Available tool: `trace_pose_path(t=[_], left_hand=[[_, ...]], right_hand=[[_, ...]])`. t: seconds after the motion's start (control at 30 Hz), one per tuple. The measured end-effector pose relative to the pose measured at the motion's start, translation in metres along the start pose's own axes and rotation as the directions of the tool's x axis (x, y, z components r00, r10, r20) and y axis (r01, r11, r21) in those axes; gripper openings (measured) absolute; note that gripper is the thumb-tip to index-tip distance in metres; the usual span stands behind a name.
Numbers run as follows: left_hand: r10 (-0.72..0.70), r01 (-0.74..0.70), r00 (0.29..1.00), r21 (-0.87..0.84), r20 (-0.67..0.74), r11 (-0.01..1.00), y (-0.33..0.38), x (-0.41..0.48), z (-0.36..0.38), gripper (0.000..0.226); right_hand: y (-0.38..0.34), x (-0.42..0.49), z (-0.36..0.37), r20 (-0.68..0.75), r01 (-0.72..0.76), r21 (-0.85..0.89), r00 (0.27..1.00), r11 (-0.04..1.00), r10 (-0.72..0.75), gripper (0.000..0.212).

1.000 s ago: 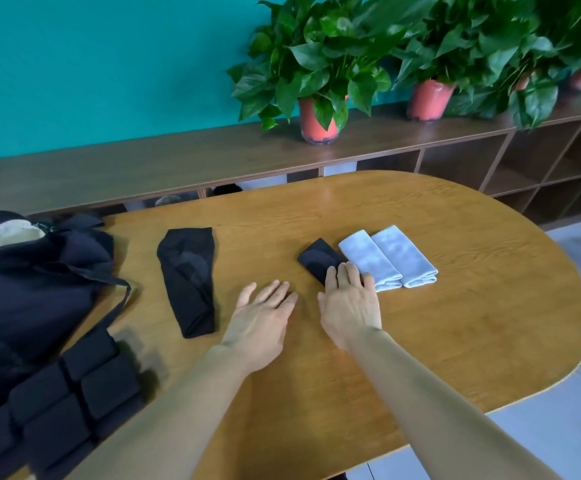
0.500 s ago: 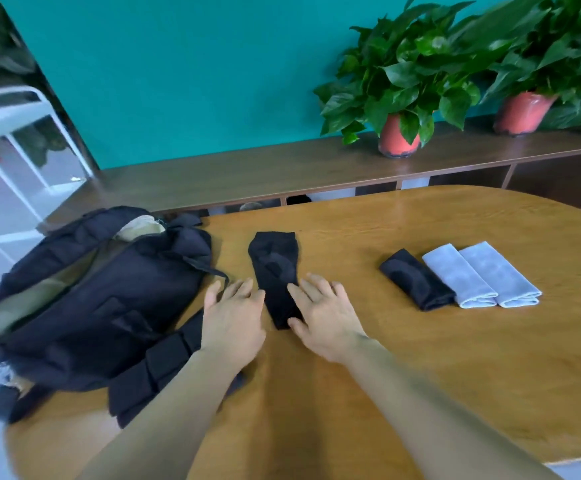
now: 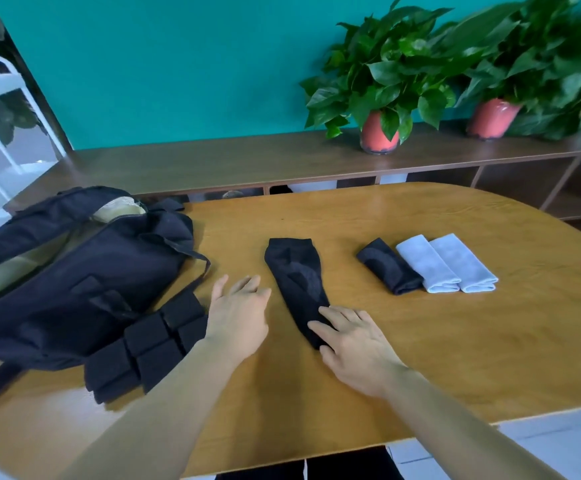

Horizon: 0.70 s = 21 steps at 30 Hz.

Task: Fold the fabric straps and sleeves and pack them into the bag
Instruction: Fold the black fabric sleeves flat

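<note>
The bag (image 3: 74, 271) runs past the left edge. Right of it, the right hand (image 3: 358, 348) covers the near end of the black sleeve (image 3: 296, 275); farther right, the plant (image 3: 559, 64) blurs.

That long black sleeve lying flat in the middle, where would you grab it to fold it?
Probably the narrow near end, pinched from the person's side, where the right hand rests. The black sleeve lies flat, running away to a wider far end, so the near end can lift over onto it.

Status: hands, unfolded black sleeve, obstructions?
Left hand open, beside black sleeve. Right hand open, fingers on sleeve's near end. Sleeve flat, unfolded. Nothing else on it.
</note>
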<state>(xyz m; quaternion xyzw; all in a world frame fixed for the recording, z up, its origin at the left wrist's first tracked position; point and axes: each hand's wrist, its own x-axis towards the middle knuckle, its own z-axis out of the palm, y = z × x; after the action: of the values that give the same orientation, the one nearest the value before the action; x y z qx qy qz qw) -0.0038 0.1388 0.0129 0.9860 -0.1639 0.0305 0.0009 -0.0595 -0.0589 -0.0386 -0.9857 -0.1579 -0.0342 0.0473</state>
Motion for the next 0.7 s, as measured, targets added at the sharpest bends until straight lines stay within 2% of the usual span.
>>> trace_pose_path(t=[0.13, 0.27, 0.37, 0.47, 0.53, 0.63, 0.7], left_hand=[[0.075, -0.075, 0.997, -0.047, 0.000, 0.996, 0.028, -0.003, 0.009, 0.049], [0.174, -0.178, 0.984, -0.097, -0.049, 0.979, 0.051, 0.000, 0.015, 0.047], [0.249, -0.250, 0.968, -0.108, -0.025, 0.962, 0.061, 0.005, 0.016, 0.055], [0.265, -0.263, 0.964, -0.102, 0.003, 0.959, 0.061, 0.011, 0.018, 0.055], [0.277, -0.275, 0.961, -0.081, 0.015, 0.958, 0.058, 0.013, 0.018, 0.048], [0.275, -0.274, 0.961, -0.020, 0.025, 0.961, 0.047, 0.013, 0.017, 0.036], [0.259, -0.259, 0.965, -0.007, 0.043, 0.966, 0.037, 0.008, 0.018, 0.043]], right_hand=[[0.006, -0.030, -0.011, -0.039, 0.023, 0.056, 0.999, 0.998, -0.021, 0.047], [0.018, -0.029, -0.021, -0.158, -0.044, 0.192, 0.985, 0.980, 0.075, 0.049], [0.027, -0.016, -0.019, -0.136, -0.076, 0.192, 0.985, 0.979, 0.103, 0.056], [0.028, -0.009, -0.016, -0.103, -0.118, 0.258, 0.983, 0.959, 0.149, 0.063], [0.031, -0.006, -0.012, -0.098, -0.099, 0.224, 0.987, 0.970, 0.123, 0.061], [0.036, -0.005, -0.007, -0.082, -0.050, 0.069, 0.995, 0.996, 0.056, 0.056], [0.035, -0.007, -0.006, -0.097, -0.025, -0.004, 0.995, 1.000, 0.024, 0.051]])
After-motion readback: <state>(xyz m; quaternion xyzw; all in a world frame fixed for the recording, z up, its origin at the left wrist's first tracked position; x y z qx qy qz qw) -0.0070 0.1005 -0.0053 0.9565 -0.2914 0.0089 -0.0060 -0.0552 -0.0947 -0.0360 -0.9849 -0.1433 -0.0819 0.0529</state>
